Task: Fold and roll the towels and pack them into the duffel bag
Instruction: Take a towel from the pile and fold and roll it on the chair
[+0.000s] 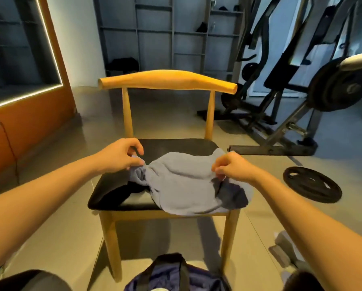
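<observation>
**Grey towel stretched crosswise over the chair seat, a hand at each end**

The towel (182,185) lies on the black seat of a wooden chair (167,80). Its long axis runs left to right across the seat, from one hand to the other. The left hand (121,155) pinches the left end, where the cloth is gathered into a twisted bunch. The right hand (232,166) has its fingers curled, nipping the edge near the seat's right side.

Most of the towel sits on the right half of the seat, and its lower edge droops over the front right corner. A darker patch shows under the right hand; I cannot tell whether it is a shaded fold or another cloth.

The left half of the seat is bare, and so is a strip along the back under the curved backrest.

The towel looks soft and thick, pale grey-blue, with rounded creases. The seat pad is smooth and slightly glossy, and the frame is light wood with round legs.

The duffel bag (171,274), dark blue with black straps, sits on the tiled floor (60,227) just in front of the chair. A black weight plate (312,186) lies flat on the floor to the right, apart from the chair.
</observation>
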Demonstrator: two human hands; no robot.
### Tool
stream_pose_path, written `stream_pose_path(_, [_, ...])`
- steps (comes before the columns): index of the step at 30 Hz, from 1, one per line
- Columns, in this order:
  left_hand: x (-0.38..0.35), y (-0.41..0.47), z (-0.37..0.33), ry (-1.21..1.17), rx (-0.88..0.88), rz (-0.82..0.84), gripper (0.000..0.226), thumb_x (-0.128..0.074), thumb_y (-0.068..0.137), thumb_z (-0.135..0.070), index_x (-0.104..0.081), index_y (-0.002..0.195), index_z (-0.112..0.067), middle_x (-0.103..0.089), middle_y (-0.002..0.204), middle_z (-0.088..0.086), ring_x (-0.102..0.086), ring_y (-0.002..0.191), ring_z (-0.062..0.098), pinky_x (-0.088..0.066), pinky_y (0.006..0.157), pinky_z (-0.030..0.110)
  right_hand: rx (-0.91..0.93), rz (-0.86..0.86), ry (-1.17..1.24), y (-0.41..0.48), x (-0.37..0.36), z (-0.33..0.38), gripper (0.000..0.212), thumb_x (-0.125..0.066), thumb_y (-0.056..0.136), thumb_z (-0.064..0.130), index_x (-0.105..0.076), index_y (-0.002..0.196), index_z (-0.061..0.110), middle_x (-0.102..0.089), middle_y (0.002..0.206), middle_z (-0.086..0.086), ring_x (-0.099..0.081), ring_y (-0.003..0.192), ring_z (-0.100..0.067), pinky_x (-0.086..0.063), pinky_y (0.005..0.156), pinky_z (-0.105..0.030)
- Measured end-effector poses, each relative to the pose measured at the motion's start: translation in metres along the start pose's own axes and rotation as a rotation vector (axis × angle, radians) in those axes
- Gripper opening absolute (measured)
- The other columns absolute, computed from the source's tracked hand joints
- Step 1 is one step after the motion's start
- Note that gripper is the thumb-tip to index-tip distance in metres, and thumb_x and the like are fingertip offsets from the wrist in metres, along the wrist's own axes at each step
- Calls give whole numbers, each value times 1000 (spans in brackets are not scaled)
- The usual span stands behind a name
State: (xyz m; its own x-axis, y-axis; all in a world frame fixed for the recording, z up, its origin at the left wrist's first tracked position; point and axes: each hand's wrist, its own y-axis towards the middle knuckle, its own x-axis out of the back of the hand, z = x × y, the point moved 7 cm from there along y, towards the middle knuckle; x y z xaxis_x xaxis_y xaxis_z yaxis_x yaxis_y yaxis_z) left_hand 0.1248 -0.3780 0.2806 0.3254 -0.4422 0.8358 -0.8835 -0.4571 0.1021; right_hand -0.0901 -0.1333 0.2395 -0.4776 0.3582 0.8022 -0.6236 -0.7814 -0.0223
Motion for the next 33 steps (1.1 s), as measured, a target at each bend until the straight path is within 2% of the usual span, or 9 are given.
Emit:
stream_pose_path(2, [8,0,5,-134,44,-143,18,-81,85,-17,-65,92,-16,-69,70,6,-61,59,12,-52,64,31,-191,-241,85,-4,28,-33,16,-58,96,6,-70,88,1,-68,77,-17,-65,65,-23,-54,56,-29])
stream_pose_path(4, [15,2,8,-253,82,-254,16,-81,84,-18,-67,92,-17,-70,77,7,-62,67,15,-49,65,28,-369,-324,77,-17,39,-64,15,-58,96,10,-64,95,-3,-68,88,-24,-66,75,-30,-56,62,-37])
stream_pose_path(7, [7,5,3,-372,116,-231,16,-78,87,-15,-70,101,-15,-71,94,6,-67,86,16,-49,65,22,-589,-189,101,-46,17,-97,28,-62,97,26,-54,108,1,-63,108,-19,-65,91,-32,-56,73,-43])
stream_pose_path(11, [-14,6,-11,-413,119,-157,25,-76,86,0,-71,106,-14,-71,102,10,-67,93,18,-52,66,17,-745,-6,451,-74,-21,-119,52,-63,96,49,-53,113,1,-65,112,-21,-69,97,-35,-58,76,-46])
stream_pose_path(16, [-16,5,-19,-388,81,-131,28,-76,87,-5,-71,111,-20,-72,101,1,-69,94,14,-52,67,15,-730,-17,586,-73,-24,-133,46,-62,98,43,-62,105,-2,-69,83,-16,-67,72,-26,-60,69,-37])
stream_pose_path(22, [12,1,-28,-349,20,-171,6,-72,94,-21,-77,97,-18,-74,91,-1,-69,88,12,-53,65,14,-684,31,154,-60,-7,-124,36,-57,102,37,-61,95,3,-63,80,-12,-58,66,-19,-50,60,-29])
stream_pose_path(27, [35,2,-40,-352,-29,-198,15,-68,95,-31,-78,89,-21,-73,86,2,-65,85,16,-54,74,29,-628,1,-68,-48,9,-107,18,-63,97,18,-62,87,3,-58,71,-10,-49,55,-17,-39,50,-25])
stream_pose_path(30, [41,7,-44,-339,-10,-182,19,-65,98,-30,-76,92,-17,-71,90,7,-65,89,19,-54,77,27,-570,-196,130,-33,26,-88,21,-56,98,15,-63,93,-4,-66,83,-17,-63,69,-27,-51,58,-33])
stream_pose_path(33, [61,11,-51,-388,-40,-346,17,-58,102,-25,-72,96,-17,-68,93,4,-64,92,15,-54,80,25,-404,-502,479,-12,65,-44,25,-51,96,13,-56,74,2,-54,73,-15,-55,68,-30,-58,70,-48])
